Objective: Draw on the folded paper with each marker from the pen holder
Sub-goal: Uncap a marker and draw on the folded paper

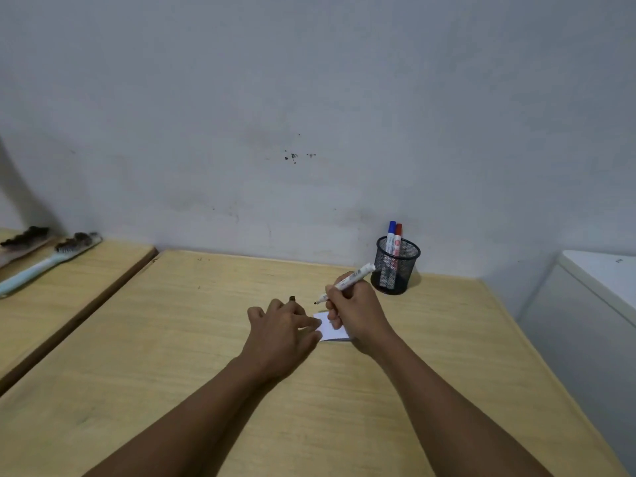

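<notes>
A small white folded paper (331, 331) lies on the wooden table (179, 356), partly hidden under both hands. My right hand (356, 311) grips an uncapped white marker (347, 282) with a black tip, which hovers just above the paper's far edge. My left hand (285, 330) rests on the table, with its thumb pressing the paper's left side and the dark marker cap (292, 299) showing between its fingers. A black mesh pen holder (395, 266) stands at the back right and holds a blue-capped marker (391, 235) and a red-capped marker (398, 237).
A second wooden table (69, 287) stands to the left with a light blue brush (44, 266) on it. A grey wall (309, 132) runs behind both tables. A white cabinet (592, 304) stands beyond the table's right edge.
</notes>
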Demonstrator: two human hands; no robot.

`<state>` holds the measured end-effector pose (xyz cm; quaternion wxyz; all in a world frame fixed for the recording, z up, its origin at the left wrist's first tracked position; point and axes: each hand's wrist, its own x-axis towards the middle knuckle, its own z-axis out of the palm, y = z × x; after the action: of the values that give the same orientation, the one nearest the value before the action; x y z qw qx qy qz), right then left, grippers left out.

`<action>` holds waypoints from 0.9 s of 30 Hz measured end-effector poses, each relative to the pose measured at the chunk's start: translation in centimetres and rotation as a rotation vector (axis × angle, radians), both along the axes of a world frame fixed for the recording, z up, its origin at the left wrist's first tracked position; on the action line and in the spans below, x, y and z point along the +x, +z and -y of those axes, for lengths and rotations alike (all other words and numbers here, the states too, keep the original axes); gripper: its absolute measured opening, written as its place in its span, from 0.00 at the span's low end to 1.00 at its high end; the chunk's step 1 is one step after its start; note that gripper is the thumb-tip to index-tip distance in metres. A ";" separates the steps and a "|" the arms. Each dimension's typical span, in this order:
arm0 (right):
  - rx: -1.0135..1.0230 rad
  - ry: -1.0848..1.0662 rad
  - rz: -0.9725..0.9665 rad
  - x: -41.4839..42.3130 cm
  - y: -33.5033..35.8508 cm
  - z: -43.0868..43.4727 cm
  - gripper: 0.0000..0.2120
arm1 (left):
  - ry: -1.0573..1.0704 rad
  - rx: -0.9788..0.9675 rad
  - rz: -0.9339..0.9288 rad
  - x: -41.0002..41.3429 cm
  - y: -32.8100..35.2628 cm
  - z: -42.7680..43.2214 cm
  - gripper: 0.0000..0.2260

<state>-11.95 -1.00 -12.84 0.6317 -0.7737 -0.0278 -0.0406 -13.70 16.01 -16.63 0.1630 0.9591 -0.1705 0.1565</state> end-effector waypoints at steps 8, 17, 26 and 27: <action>-0.126 -0.060 0.071 0.7 -2.3 0.4 0.12 | 0.025 -0.069 -0.011 0.6 -0.9 0.2 0.20; -0.302 -0.075 0.148 1.2 -2.8 0.6 0.14 | 0.072 -0.054 -0.004 0.5 -0.7 0.2 0.23; -0.376 -0.069 0.153 1.3 -2.6 0.5 0.13 | 0.087 -0.079 -0.018 0.4 -0.2 0.3 0.19; -0.381 -0.072 0.149 1.3 -2.5 0.5 0.14 | 0.087 -0.077 -0.016 0.4 -0.1 0.3 0.19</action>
<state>-10.62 -1.49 -15.38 0.4681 -0.8746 -0.0540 -0.1140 -13.34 15.71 -16.74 0.1942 0.9599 -0.1209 0.1621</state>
